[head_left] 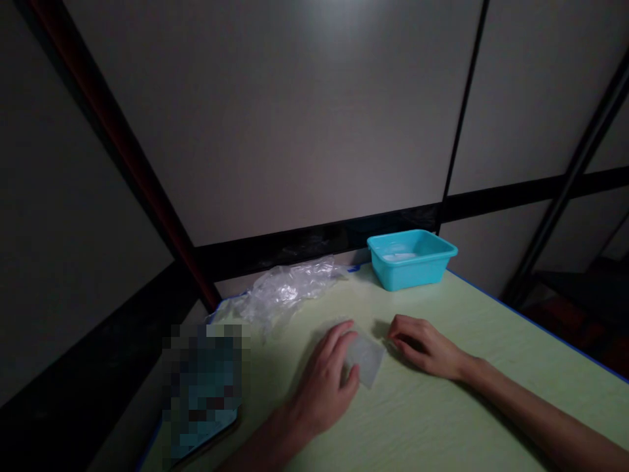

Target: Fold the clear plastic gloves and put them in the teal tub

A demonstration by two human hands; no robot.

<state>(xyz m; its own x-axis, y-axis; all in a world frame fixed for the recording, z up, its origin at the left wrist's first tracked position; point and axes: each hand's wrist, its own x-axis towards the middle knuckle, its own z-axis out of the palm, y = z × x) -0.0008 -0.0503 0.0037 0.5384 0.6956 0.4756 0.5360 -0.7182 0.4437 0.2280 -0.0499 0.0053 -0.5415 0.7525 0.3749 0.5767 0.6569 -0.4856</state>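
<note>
A small translucent plastic square [366,359], perhaps a bag or sheet, lies on the pale green table [413,419]. My left hand [327,377] rests over its left part, fingers stretched out and thumb apart, covering some of it. Just beyond the square's right corner is my right hand [425,347], with its fingers curled and the fingertips drawn together. Whatever may be between those fingertips is too small or hidden to make out.
Crumpled clear plastic wrap [289,288] lies along the table's back edge. A turquoise basin [410,262] stands at the back right with something whitish inside. At the left edge sits a device with a blurred-out screen [209,393]. Wardrobe panels [314,131] rise behind the table.
</note>
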